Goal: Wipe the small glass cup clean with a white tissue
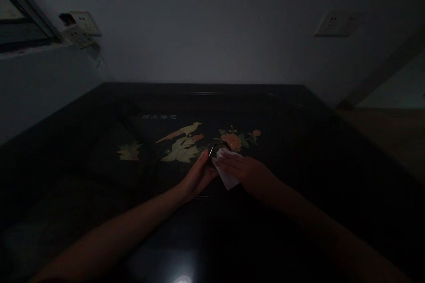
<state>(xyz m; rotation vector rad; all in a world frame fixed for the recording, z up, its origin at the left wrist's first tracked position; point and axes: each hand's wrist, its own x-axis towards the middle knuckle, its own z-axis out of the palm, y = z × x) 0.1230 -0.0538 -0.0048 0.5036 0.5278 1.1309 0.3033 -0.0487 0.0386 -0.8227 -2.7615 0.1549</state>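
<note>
Head view: a dark, glossy desk (232, 106). Midway between its side edges, the left hand (199, 172) is clamped on, and the right hand (247, 168) holds white tissue (229, 179) against, a shiny dark object (216, 145); firm support with light, even strokes seems best.

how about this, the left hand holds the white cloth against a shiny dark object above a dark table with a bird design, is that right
No, the head view shows the right hand, not the left hand, holding the white cloth. The rest stands: the cloth is against a shiny dark object, above a dark table with a bird design.
</note>
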